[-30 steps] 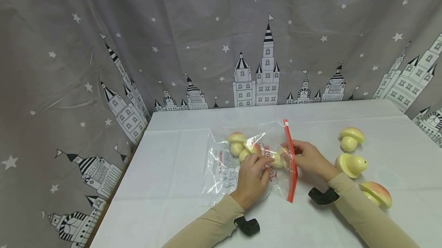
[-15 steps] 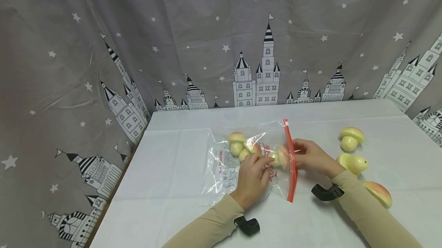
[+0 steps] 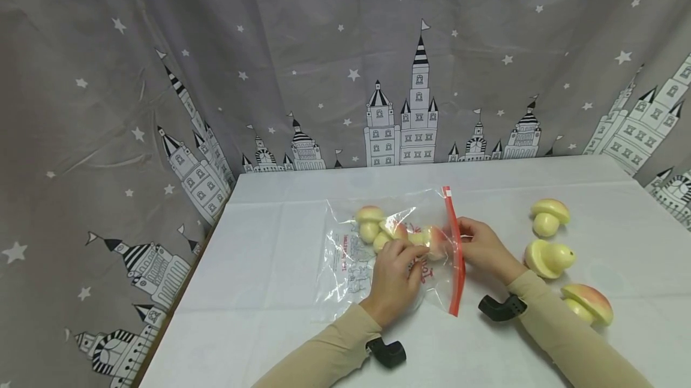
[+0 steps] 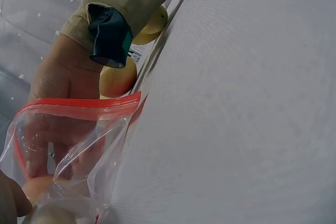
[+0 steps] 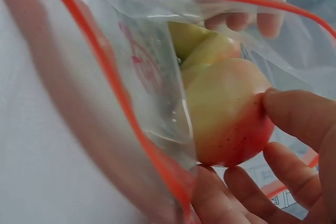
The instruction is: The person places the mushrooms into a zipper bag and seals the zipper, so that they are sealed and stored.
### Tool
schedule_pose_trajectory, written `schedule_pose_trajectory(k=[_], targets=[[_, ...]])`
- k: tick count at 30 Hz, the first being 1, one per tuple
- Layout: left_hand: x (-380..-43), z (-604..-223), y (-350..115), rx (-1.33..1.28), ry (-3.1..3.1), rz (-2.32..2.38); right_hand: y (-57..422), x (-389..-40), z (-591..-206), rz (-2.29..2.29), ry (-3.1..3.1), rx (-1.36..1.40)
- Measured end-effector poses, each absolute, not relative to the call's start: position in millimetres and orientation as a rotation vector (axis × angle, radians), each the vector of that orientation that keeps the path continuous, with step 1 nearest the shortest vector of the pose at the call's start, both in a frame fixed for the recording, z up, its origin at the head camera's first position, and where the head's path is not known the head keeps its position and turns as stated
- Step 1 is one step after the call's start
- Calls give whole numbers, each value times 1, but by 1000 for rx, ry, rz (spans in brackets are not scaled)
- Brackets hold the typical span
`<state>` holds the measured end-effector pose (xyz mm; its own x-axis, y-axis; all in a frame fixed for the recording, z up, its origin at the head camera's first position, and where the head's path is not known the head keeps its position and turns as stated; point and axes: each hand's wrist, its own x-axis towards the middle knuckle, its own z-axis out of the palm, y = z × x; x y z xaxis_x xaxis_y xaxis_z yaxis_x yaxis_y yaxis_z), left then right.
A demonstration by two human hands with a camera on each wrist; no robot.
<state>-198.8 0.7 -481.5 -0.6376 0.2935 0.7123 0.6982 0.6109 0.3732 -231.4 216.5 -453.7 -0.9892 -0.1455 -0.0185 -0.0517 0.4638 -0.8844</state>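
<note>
A clear zip bag [image 3: 345, 274] with a red zip edge lies on the white table, its mouth toward the right. My left hand [image 3: 394, 283] grips the bag's upper film near the middle, fingers bent. The right hand [image 3: 488, 250] reaches through the mouth. Its thumb and fingers pinch the reddish cap of a yellow toy mushroom [image 5: 231, 108] inside the bag. Farther in, more toy mushrooms [image 3: 369, 223] rest against each other, partly hidden behind my left hand. The left wrist view shows the right fingers through the film and the red zip [image 4: 79, 103] across them.
Three loose toy mushrooms stand in a line at the right: the far one [image 3: 549, 217], the middle one [image 3: 550, 259] and the near one [image 3: 588, 303] beside the right sleeve. A grey curtain [image 3: 324, 46] with castles hangs behind the table.
The held toy mushroom has moved left, deeper into the bag. My right hand shifted slightly right, then back left. The left hand and the bag stay about where they were.
</note>
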Motion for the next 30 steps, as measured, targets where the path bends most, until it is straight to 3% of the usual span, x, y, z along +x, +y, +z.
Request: schedule_pose_trajectory(k=[14, 30], targets=[[-200, -481, 1, -798, -2175, -878, 206, -232, -460, -1555, 2713, -110], [-201, -483, 2, -784, -2157, -872, 199, -225, -462, -1565, 2747, -320]])
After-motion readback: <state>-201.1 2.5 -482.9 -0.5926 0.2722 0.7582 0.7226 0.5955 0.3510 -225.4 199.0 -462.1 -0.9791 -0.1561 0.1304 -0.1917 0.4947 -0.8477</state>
